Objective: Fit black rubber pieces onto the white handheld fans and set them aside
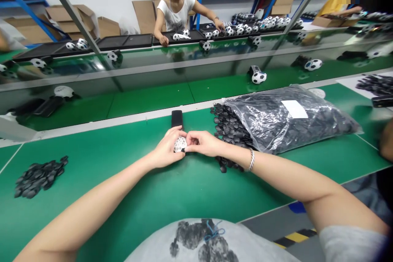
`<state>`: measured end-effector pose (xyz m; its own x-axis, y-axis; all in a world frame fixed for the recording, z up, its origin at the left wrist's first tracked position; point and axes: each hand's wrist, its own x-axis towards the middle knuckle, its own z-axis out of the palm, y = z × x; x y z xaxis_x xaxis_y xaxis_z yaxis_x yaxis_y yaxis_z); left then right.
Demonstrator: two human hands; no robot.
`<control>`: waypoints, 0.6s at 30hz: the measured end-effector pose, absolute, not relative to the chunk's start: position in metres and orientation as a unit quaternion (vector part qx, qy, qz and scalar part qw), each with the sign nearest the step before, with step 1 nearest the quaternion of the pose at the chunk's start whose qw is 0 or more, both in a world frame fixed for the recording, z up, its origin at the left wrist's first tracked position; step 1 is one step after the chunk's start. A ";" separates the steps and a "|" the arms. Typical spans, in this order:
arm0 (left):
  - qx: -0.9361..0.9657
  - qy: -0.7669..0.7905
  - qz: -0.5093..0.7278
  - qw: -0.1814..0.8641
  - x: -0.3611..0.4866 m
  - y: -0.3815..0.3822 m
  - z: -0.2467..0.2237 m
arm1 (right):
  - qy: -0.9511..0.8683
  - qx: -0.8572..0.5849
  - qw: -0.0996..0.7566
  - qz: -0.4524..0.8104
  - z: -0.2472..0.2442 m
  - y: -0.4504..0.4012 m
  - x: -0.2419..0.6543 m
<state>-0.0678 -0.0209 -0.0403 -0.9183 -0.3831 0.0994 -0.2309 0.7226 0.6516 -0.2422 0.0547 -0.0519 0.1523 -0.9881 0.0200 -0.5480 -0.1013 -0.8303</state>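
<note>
On the green table, my left hand [167, 149] is wrapped round a small white ball [179, 144] with an openwork pattern. My right hand [201, 143] pinches at the ball's right side, where a small black piece [183, 150] shows at the lower edge. A black block-shaped part [177, 118] extends behind the ball, toward the conveyor. To the right of my right hand, black pieces [231, 125] spill from a clear plastic bag [291, 118].
A loose pile of black pieces [39, 177] lies at the left. Beyond the table edge runs a green conveyor [153, 97] carrying football-patterned items [258, 77]. Across it, a person [179, 12] reaches over black trays [123, 42]. Another person sits at the far right.
</note>
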 end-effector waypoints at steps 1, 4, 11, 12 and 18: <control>0.151 -0.926 -0.333 0.098 -0.067 -0.022 -0.039 | 0.599 -0.685 0.312 -0.274 -0.048 0.056 -0.249; 0.200 -0.925 -0.306 0.108 -0.065 -0.016 -0.041 | 0.708 -0.687 0.111 -0.120 -0.037 0.063 -0.277; 0.278 -0.890 -0.343 0.115 -0.063 -0.021 -0.045 | 0.669 -0.733 -0.026 0.118 -0.036 0.081 -0.309; 0.252 -0.893 -0.359 0.102 -0.062 -0.025 -0.043 | 0.655 -0.745 -0.037 0.121 -0.037 0.081 -0.310; 0.219 -0.893 -0.380 0.102 -0.059 -0.033 -0.040 | 0.644 -0.764 0.017 -0.040 -0.040 0.079 -0.301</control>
